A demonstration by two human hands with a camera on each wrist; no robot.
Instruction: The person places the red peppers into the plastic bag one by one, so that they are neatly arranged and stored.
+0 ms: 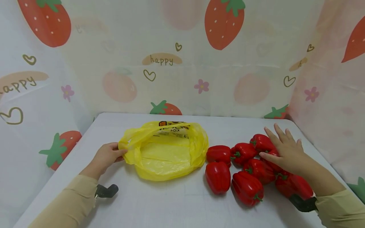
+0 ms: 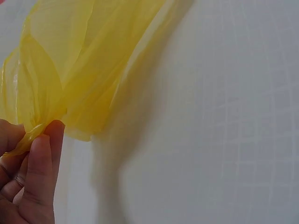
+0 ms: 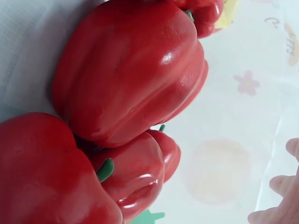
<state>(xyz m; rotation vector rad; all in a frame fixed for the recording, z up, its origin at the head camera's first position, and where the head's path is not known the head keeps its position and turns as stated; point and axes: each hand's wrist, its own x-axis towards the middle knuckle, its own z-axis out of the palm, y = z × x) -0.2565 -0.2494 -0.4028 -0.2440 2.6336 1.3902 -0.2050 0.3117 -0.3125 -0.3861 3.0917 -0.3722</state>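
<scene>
A thin yellow plastic bag (image 1: pixel 165 155) lies on the white table with its mouth spread wide and dark print at its far side. My left hand (image 1: pixel 106 156) pinches the bag's left edge between thumb and fingers; the left wrist view shows the gathered yellow film (image 2: pixel 70 70) in that grip. To the right of the bag, several red bell peppers (image 1: pixel 218 177) with green stems sit clustered. Over the back right of the cluster my right hand (image 1: pixel 288 152) is spread, fingers straight, holding nothing. Its palm partly hides the peppers beneath. In the right wrist view, peppers (image 3: pixel 131 70) fill the left side.
The white table (image 1: pixel 159 205) is bounded at the back and sides by a cloth (image 1: pixel 222 85) printed with strawberries, hearts and flowers. Dark wrist mounts (image 1: pixel 106 191) stick out from both sleeves. The nearest peppers stand close against the bag's right side.
</scene>
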